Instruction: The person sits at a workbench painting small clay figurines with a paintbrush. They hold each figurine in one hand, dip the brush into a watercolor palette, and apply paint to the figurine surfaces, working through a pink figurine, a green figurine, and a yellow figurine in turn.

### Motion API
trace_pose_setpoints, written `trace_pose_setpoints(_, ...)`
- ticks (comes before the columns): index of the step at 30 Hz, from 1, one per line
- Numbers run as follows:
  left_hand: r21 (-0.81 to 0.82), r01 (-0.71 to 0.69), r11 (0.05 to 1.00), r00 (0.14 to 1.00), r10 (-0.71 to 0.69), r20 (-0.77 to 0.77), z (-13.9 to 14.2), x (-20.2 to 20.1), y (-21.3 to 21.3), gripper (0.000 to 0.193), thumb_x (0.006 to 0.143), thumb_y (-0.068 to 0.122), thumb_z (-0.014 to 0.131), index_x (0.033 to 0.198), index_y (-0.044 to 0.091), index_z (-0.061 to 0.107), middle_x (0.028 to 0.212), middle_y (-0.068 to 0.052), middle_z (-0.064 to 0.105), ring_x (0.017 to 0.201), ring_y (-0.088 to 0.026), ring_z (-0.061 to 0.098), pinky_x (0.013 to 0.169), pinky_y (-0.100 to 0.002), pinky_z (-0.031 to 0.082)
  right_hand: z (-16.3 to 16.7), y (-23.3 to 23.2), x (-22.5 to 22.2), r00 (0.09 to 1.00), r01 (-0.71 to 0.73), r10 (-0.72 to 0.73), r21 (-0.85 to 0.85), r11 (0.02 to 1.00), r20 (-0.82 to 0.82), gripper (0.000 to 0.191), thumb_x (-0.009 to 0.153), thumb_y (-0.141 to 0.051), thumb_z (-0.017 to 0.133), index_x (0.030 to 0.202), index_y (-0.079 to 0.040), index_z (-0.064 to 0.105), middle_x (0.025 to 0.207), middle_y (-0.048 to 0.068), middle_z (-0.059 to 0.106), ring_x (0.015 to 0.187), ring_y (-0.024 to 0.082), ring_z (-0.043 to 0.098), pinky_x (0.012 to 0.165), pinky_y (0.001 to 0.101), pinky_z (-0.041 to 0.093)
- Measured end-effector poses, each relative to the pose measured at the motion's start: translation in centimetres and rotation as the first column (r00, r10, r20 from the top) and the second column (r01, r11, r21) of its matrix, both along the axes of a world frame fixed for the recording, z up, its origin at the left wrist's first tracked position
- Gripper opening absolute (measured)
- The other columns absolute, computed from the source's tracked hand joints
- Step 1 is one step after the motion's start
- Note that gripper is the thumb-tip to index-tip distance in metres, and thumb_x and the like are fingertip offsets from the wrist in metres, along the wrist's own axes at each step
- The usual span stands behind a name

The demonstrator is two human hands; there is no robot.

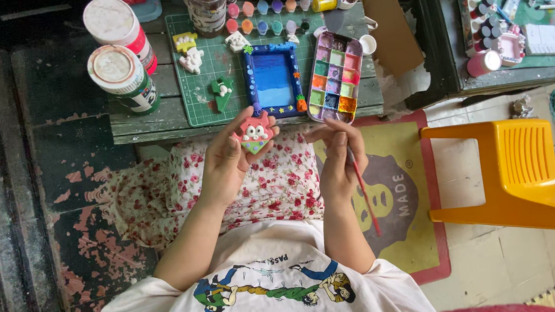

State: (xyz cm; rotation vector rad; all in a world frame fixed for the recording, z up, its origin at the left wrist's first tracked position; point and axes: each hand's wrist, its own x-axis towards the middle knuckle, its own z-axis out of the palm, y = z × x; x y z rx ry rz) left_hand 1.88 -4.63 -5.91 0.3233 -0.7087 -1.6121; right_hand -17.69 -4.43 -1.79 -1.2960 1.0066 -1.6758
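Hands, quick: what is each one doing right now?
Left hand: closed around a small painted figure, held up over the lap.
Right hand: closed on a red brush, pinched like a pen.

We see a small pink painted figure (pixel 253 134) with white eyes held upright above the lap, and a red-handled paintbrush (pixel 363 189) slanting downward.

- A low table (pixel 154 123) of weathered green-grey planks is set just beyond the grip, with a green cutting mat (pixel 206 62) laid on it.
- A dark floor (pixel 62 215) with flaking red paint is seen to the left.
- An orange plastic stool (pixel 526 168) is placed well to the right, on pale tiles (pixel 501 263).
- A second cluttered table (pixel 518 78) is seen far right.
- Soft daylight is cast evenly.
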Motion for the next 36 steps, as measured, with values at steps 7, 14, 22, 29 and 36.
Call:
trace_pose_setpoints(7, 0.131, -0.074, 0.989, 0.997, 0.068, 0.046, -1.6, 2.0, -1.3, 0.055, 0.113, 0.032, 0.043, 0.159, 0.002, 0.037, 0.156, -0.023, 0.049, 0.142, -0.035, 0.054, 0.120, -0.046, 0.046, -1.1, -2.0, 3.6, 0.910, -0.144, 0.112, -0.050, 0.988, -0.400, 0.016, 0.109, -0.006, 0.058, 0.117, -0.001, 0.045, 0.128, 0.021, 0.067, 0.125, 0.028, 0.066, 0.109, 0.0404, 0.052)
trace_pose_setpoints(14, 0.202, -0.086, 0.976, 0.996, 0.082, 0.025, -2.1, 3.5, -2.6, 0.051, 0.114, 0.029, 0.041, 0.157, 0.002, 0.040, 0.154, -0.023, 0.051, 0.141, -0.035, 0.054, 0.120, -0.046, 0.048, -2.4, -4.3, 6.0, 0.897, -0.224, 0.172, -0.083, 0.971, -0.406, 0.028, 0.108, -0.023, 0.057, 0.120, -0.004, 0.041, 0.131, 0.025, 0.062, 0.130, 0.034, 0.060, 0.117, 0.0466, 0.044)
trace_pose_setpoints(22, 0.188, -0.106, 0.976, 0.994, 0.108, 0.001, -1.9, 4.1, -3.8, 0.053, 0.112, 0.031, 0.048, 0.159, 0.006, 0.039, 0.154, -0.024, 0.052, 0.139, -0.036, 0.058, 0.115, -0.042, 0.051, -5.7, -5.1, 4.2, 0.987, -0.162, 0.162, -0.083, 0.983, 0.003, 0.018, 0.116, -0.026, 0.051, 0.116, -0.008, 0.051, 0.090, 0.007, 0.056, 0.079, 0.011, 0.053, 0.076, 0.0310, 0.049)
trace_pose_setpoints(29, 0.238, -0.052, 0.970, 0.998, 0.055, -0.008, -2.5, 2.1, -6.2, 0.058, 0.109, 0.035, 0.052, 0.159, 0.009, 0.039, 0.155, -0.020, 0.050, 0.140, -0.034, 0.055, 0.115, -0.040, 0.051, -3.4, -9.7, -4.1, 0.969, -0.024, 0.013, 0.042, 0.999, 0.249, 0.025, 0.107, -0.012, 0.050, 0.121, 0.003, 0.064, 0.094, 0.010, 0.068, 0.087, 0.016, 0.065, 0.084, 0.0326, 0.056)
trace_pose_setpoints(36, 0.273, 0.011, 0.962, 1.000, -0.004, -0.027, -3.1, -1.8, -8.8, 0.058, 0.109, 0.036, 0.052, 0.157, 0.006, 0.042, 0.158, -0.017, 0.048, 0.143, -0.033, 0.053, 0.119, -0.040, 0.049, -4.3, -17.9, -12.4, 0.951, 0.277, -0.266, 0.051, 0.960, -0.156, 0.010, 0.109, -0.002, 0.063, 0.117, 0.004, 0.065, 0.096, 0.007, 0.067, 0.087, 0.011, 0.061, 0.081, 0.0268, 0.049)
